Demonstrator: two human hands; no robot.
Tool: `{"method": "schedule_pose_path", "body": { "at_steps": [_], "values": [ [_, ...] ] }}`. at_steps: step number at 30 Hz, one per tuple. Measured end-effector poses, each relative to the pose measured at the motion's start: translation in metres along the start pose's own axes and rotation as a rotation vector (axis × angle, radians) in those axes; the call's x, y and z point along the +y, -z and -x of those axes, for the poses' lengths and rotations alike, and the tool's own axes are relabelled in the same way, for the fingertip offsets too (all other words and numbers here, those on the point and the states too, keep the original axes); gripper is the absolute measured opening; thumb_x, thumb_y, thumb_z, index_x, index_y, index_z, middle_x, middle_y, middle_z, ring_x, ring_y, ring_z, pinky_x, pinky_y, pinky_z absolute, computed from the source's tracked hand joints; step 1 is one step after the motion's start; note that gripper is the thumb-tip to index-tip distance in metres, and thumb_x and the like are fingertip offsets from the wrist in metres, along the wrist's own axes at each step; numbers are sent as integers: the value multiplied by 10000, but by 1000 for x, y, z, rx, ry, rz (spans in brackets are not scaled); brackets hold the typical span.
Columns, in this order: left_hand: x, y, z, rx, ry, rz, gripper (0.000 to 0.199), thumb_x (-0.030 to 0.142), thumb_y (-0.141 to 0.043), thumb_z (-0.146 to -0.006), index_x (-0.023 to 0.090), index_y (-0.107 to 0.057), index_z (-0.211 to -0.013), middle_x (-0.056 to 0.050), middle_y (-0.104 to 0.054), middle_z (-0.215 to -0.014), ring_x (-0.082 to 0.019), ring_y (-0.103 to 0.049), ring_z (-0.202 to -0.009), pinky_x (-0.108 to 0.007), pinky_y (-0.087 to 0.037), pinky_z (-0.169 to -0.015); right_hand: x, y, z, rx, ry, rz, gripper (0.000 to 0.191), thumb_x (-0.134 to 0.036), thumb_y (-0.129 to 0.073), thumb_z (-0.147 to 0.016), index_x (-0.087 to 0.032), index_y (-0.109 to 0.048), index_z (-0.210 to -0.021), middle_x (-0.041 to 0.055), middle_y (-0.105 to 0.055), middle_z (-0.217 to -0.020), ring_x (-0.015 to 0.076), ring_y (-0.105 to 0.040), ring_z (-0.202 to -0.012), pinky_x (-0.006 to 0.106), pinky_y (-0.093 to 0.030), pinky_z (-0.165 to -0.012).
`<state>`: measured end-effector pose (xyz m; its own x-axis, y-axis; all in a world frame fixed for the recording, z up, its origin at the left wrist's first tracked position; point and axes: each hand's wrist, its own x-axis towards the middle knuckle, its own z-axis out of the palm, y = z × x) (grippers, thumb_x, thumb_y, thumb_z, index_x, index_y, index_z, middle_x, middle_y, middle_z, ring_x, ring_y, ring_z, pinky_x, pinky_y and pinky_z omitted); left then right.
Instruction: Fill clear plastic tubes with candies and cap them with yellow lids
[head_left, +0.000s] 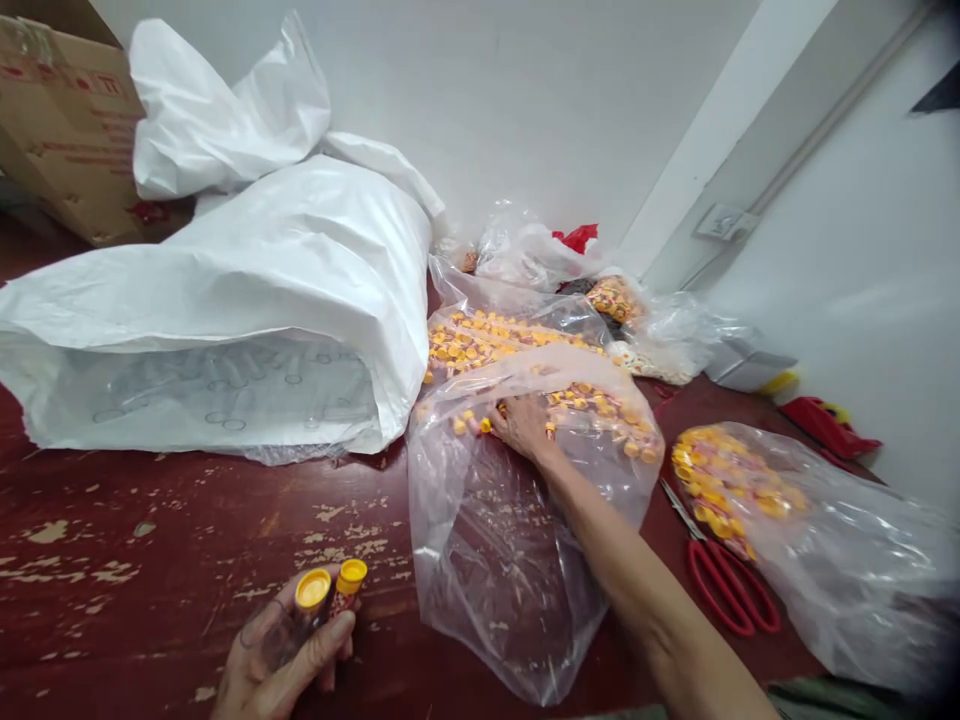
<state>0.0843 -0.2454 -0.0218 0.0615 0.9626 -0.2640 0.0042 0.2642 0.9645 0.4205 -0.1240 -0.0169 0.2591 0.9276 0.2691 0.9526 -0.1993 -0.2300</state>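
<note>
My left hand [281, 650] at the bottom of the view grips two small clear bottles with yellow caps [330, 585]. My right hand [521, 425] reaches inside a clear plastic bag [495, 560] lying open on the dark red floor, fingers down among a heap of loose yellow caps [592, 405]. Whether those fingers hold a cap is hidden.
A big white sack [225, 300] of clear bottles lies at the left, a cardboard box [60, 120] behind it. Another clear bag of yellow caps [750, 490] sits at the right, with red-handled scissors [724, 580] beside it. More bags pile up against the white wall.
</note>
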Motion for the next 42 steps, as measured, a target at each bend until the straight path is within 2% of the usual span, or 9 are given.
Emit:
{"method": "schedule_pose_path", "body": {
  "at_steps": [8,14,19,22,25,27,32,39,42],
  "values": [
    [-3,8,-5,-144,-100,-95,342,431,-750,-614,160,-605,-763,5,-599,-547,-129,-486,-440,-260,-414,-462,-36,2,81,52,8,-198,260,-432,-534,-862,-309,-645,-1063,16,-577,-1252,226,-509,-1108,396,-382,-910],
    [4,5,0,-196,-166,-81,297,378,-720,-656,148,-603,-804,23,-590,-553,-91,-471,-434,-214,-390,-449,-39,1,95,206,-29,-370,244,-424,-538,-854,-230,-670,-922,62,-615,-1207,221,-532,-1111,402,-369,-944],
    [2,5,1,-247,-174,-34,298,350,-710,-683,144,-577,-851,27,-581,-602,-79,-480,-460,-192,-393,-435,-43,26,104,291,-20,-518,338,-420,-410,-905,-157,-596,-1010,108,-654,-1024,207,-592,-948,376,-450,-850],
    [2,6,1,-305,-178,-10,312,351,-710,-692,145,-571,-880,20,-581,-677,-80,-502,-516,-184,-401,-443,-66,48,122,247,148,-592,254,-368,-464,-900,-189,-589,-1029,71,-647,-982,183,-600,-902,342,-469,-834],
    [2,8,2,-338,-191,-56,316,364,-691,-717,141,-580,-913,19,-575,-693,-80,-501,-537,-182,-405,-456,-104,66,144,149,528,-586,169,-246,-521,-883,-220,-613,-1022,74,-607,-1031,183,-571,-988,331,-461,-878],
    [2,8,2,-346,-206,-113,318,377,-672,-738,136,-584,-924,22,-565,-674,-79,-488,-528,-185,-405,-460,-129,73,156,85,677,-527,198,-185,-480,-896,-208,-615,-1038,86,-580,-1013,180,-562,-961,320,-480,-848],
    [1,8,1,-352,-238,-177,335,388,-678,-736,134,-589,-935,36,-543,-633,-76,-453,-500,-189,-386,-447,-160,73,161,17,777,-434,238,-122,-432,-894,-159,-605,-1054,94,-540,-980,181,-536,-928,317,-502,-806],
    [-2,7,-3,-364,-263,-150,349,420,-675,-731,151,-588,-937,34,-561,-650,-91,-479,-518,-200,-379,-462,-159,72,154,89,928,-442,282,-91,-466,-864,-168,-588,-1105,104,-552,-1022,187,-529,-925,336,-511,-789],
    [-5,8,-6,-348,-283,-172,308,421,-682,-726,152,-602,-853,33,-561,-611,-94,-474,-512,-206,-369,-479,-160,75,157,30,946,-441,324,-72,-440,-876,-166,-546,-1167,115,-581,-1072,193,-544,-986,348,-510,-833]
  ]
}}
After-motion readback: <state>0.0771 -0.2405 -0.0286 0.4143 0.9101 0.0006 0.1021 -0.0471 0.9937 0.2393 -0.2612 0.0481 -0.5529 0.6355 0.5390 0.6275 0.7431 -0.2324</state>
